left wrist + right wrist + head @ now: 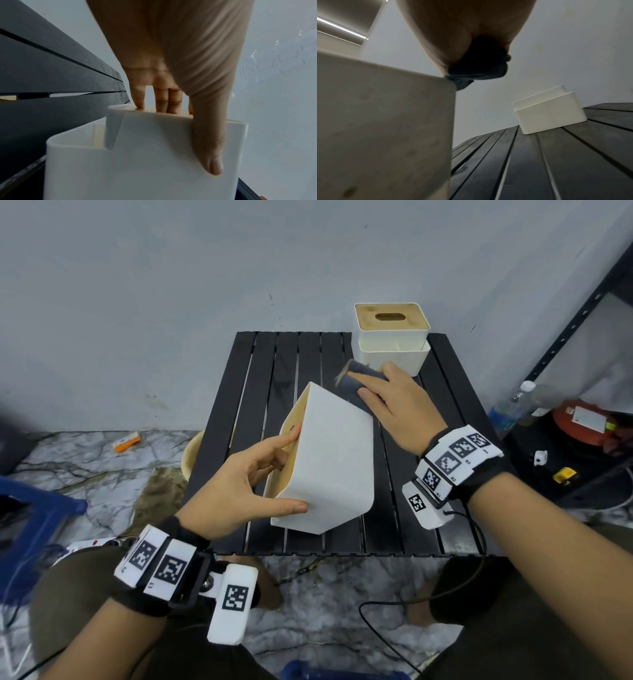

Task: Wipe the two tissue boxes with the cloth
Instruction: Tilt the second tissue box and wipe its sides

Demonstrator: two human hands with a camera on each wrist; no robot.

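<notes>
A white tissue box (330,460) with a wooden lid stands tipped on the black slatted table (404,529), its lid facing left. My left hand (246,484) grips it, fingers on the lid and thumb (208,155) on the white side (145,162). My right hand (394,409) holds a dark blue-grey cloth (356,381) bunched against the box's far upper edge (402,108); the cloth (477,73) bulges out under the palm. The second white tissue box (392,337) stands upright at the table's far right corner, also seen as the second box (547,112).
A grey wall rises right behind the table. A black metal shelf (582,313) stands at the right, with a plastic bottle (510,405) and a red object (589,422) at its foot. Blue stools (34,508) and orange litter (126,441) lie on the marble floor at left.
</notes>
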